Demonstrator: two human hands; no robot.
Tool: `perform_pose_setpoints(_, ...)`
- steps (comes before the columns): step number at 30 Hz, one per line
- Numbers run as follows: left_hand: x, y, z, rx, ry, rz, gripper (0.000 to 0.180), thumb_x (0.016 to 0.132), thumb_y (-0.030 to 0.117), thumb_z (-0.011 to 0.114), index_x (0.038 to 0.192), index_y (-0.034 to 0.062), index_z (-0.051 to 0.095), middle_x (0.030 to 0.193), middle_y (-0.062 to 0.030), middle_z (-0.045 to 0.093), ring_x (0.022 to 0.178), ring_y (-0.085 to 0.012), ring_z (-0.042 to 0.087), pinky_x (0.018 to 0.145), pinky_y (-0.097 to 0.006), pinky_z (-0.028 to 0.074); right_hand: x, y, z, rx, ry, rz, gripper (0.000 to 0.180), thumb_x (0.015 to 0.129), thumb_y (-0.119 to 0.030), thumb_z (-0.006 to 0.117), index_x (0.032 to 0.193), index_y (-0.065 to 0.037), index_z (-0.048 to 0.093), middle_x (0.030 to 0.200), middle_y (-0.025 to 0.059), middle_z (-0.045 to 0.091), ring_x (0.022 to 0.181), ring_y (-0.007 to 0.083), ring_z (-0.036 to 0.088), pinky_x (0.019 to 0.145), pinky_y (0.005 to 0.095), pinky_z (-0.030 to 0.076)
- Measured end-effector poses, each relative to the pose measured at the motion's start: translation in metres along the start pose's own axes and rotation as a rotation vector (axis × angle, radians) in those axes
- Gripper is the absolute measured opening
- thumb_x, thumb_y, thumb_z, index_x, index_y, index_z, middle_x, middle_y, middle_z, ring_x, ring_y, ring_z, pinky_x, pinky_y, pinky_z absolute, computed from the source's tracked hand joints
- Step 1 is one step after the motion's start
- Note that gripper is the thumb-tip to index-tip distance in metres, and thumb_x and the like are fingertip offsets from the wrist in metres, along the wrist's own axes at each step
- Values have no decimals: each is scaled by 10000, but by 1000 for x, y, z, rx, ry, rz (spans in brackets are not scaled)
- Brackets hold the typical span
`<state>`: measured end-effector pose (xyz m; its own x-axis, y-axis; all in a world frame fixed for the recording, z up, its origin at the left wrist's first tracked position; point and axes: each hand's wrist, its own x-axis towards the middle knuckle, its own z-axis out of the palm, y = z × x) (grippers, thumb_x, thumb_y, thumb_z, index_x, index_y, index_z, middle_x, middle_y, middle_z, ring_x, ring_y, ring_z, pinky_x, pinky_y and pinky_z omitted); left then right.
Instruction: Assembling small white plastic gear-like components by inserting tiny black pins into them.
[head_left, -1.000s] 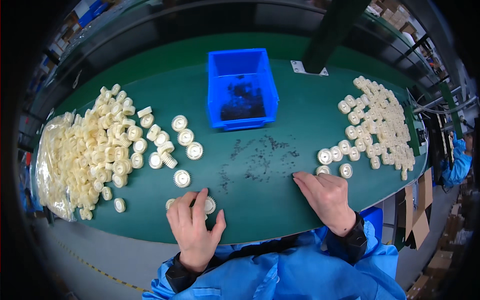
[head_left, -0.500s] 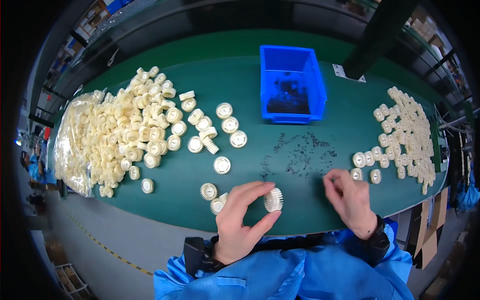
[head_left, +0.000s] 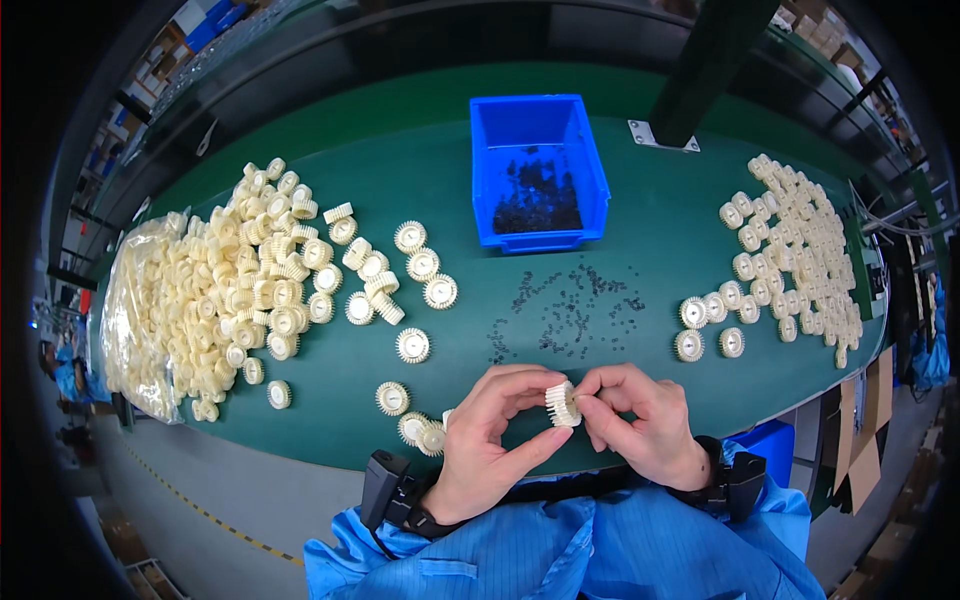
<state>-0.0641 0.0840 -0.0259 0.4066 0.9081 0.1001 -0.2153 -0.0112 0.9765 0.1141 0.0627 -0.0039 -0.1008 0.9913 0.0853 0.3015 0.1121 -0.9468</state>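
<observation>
Your right hand has moved left since half a second ago and now meets your left hand at the lower centre of the frame. Between them is one cream-coloured plastic gear wheel with toothed rim, raised in front of you and standing on its edge. Your left hand holds this gear between thumb and fingers, from its left side. Your right thumb and forefinger are at its right face; I cannot tell whether these fingertips close on the gear, on some small piece, or on nothing.

Just above your hands, many tiny black pieces lie scattered on the green tabletop. At the upper centre stands an open blue plastic bin, with more black pieces inside. At the left is a big heap of cream gears, beside a clear plastic bag; at the right, another cream group is spread.
</observation>
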Motion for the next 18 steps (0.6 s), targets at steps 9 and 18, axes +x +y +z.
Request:
perform_pose_setpoints(9,1,-3,0,-27,12,2,407,796,-56,680,1174,-33,531,1182,-140,501,1090,-224,569,962,-355,491,1,1,-8,155,-64,166,123,855,-36,650,968,-11,606,550,13,605,486,40,571,435,197,393)
perform_pose_setpoints(18,0,-6,-2,-101,-59,-47,402,830,-40,648,1216,-32,536,1187,-143,509,1093,-226,570,957,-348,497,2,13,-8,186,-86,71,146,816,-46,690,946,-10,633,577,24,619,456,58,546,431,220,416)
